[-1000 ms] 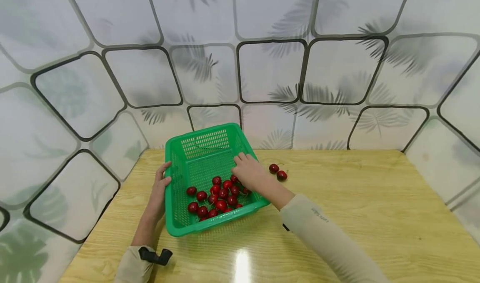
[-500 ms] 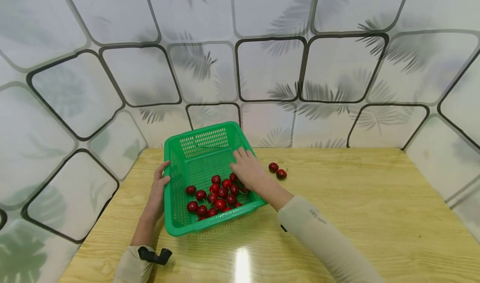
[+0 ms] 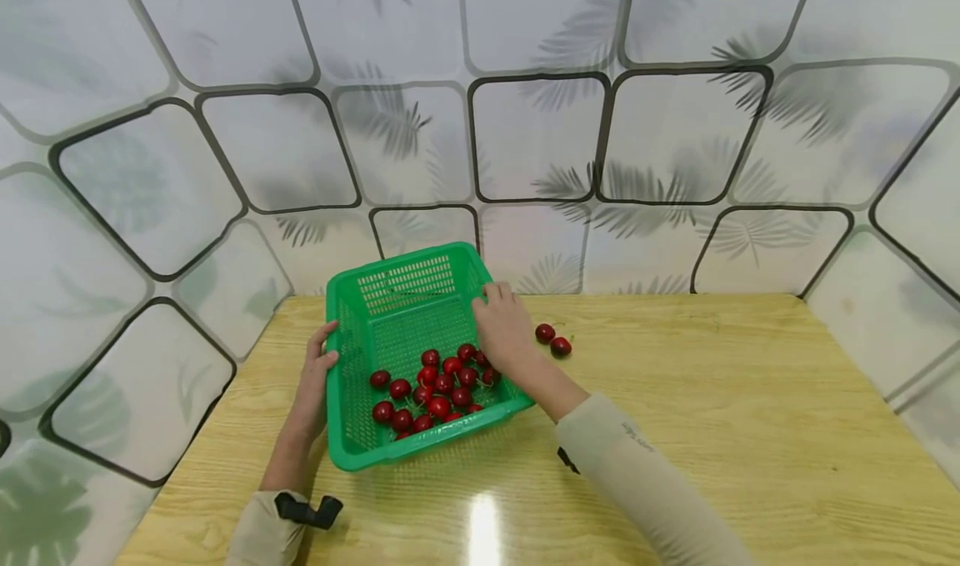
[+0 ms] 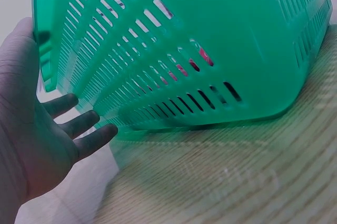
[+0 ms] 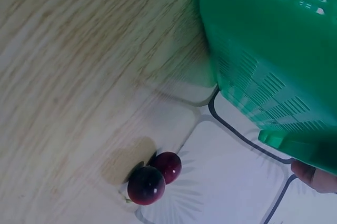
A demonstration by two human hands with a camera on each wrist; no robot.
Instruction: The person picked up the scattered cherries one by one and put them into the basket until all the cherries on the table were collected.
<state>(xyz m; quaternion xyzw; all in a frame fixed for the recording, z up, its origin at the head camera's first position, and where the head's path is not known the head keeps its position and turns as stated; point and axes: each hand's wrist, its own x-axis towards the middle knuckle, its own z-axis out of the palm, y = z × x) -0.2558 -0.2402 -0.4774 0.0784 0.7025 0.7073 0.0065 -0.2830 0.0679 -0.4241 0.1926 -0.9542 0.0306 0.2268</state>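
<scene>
A green plastic basket (image 3: pixel 348 458) stands tilted on the table, with several dark red cherries (image 3: pixel 438 406) gathered toward its near side. My left hand (image 3: pixel 309 391) holds its left side: two fingertips reach the rim in the head view, and other fingers (image 4: pixel 92 142) lie along the outer wall in the left wrist view. My right hand (image 3: pixel 506 328) is over the right rim, its fingers bent. Whether it holds anything is hidden; only a bit of the right hand (image 5: pixel 318 179) shows past the rim in its wrist view. Two stemmed cherries (image 5: pixel 146 185) lie outside, right of the basket.
The light wood table (image 3: pixel 675 399) extends to the right of the basket. Behind it and along the sides stands a pale wall covering (image 3: pixel 540 141) with dark outlines and leaf prints. The basket sits close to the back wall.
My right hand has shifted right, from inside the basket to over its right rim, uncovering cherries beneath it. My left hand and the basket have stayed in place.
</scene>
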